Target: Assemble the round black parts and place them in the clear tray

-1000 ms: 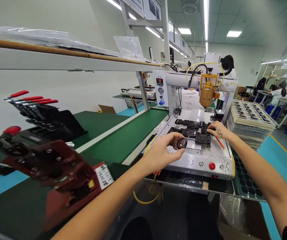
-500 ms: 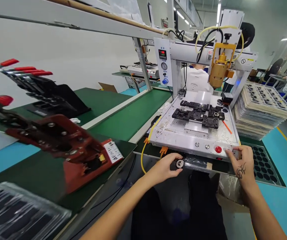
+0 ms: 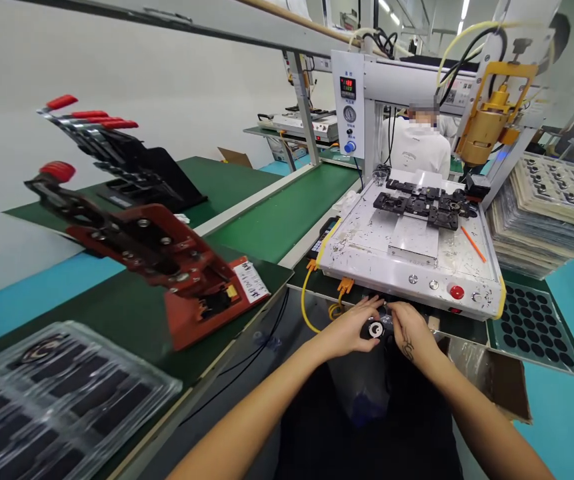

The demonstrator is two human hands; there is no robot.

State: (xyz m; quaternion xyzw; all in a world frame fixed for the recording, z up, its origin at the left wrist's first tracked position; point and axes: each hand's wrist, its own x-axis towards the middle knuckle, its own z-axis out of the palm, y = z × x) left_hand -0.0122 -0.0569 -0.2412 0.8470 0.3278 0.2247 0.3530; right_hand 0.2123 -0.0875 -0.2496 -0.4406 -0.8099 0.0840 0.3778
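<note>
My left hand [image 3: 351, 328] pinches a small round black part with a silver ring [image 3: 375, 329] between thumb and fingers, just below the machine's front edge. Close beside it, my right hand [image 3: 411, 332] has its fingertips drawn together, nearly meeting the left fingers. Whatever they may grip is too small to make out. Above both hands stands a white benchtop machine [image 3: 351, 257] with a red button [image 3: 457, 292] and a silver button [image 3: 477, 297] on its front. Black fixtures [image 3: 424, 200] sit on its plate, under a brass-coloured head [image 3: 487, 130].
Left are a red toggle-clamp jig [image 3: 187, 293], a black jig with red handles [image 3: 151, 180] and a clear tray of parts [image 3: 67, 400]. Right are stacked trays [image 3: 527, 220] and a sheet of black discs [image 3: 537, 327]. Another person [image 3: 414, 147] sits behind the machine.
My right hand has left the button at the machine's front right and come over beside my left hand. The black fixtures have slid back on the machine. The view has shifted left.
</note>
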